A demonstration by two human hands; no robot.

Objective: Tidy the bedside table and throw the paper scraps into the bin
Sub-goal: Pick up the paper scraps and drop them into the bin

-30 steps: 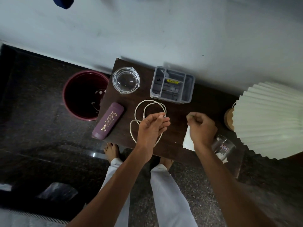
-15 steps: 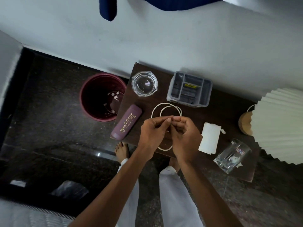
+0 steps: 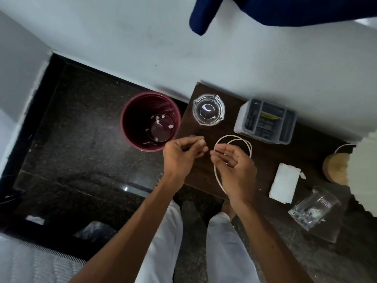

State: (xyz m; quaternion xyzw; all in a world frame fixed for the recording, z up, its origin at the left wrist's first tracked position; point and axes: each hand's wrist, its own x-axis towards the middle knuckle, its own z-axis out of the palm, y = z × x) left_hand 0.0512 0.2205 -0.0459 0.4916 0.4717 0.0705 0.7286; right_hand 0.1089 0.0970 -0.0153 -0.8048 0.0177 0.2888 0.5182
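My left hand (image 3: pixel 183 154) hovers over the left edge of the dark wooden bedside table (image 3: pixel 265 156), beside the maroon bin (image 3: pixel 126 123). Its thumb and fingers are pinched on a tiny paper scrap that barely shows. My right hand (image 3: pixel 234 166) is palm up with fingers apart, above a coiled white cable (image 3: pixel 234 137). Pale paper scraps (image 3: pixel 161 127) lie at the bin's bottom. A white sheet of paper (image 3: pixel 284 183) and a torn scrap (image 3: pixel 302 175) lie on the table to the right. My left hand hides nearly all of the purple case (image 3: pixel 191 136).
A glass ashtray (image 3: pixel 208 109) and a grey compartment box (image 3: pixel 265 121) stand at the table's back. A glass (image 3: pixel 315 211) lies on its side at the front right. A pleated lampshade (image 3: pixel 365 170) on a wooden base (image 3: pixel 335 168) fills the right edge. Blue cloth (image 3: pixel 285 11) hangs above.
My hands, pinched together over the cable half a second ago, have parted. The left hand has moved left toward the bin, still pinched, and the right has turned palm up.
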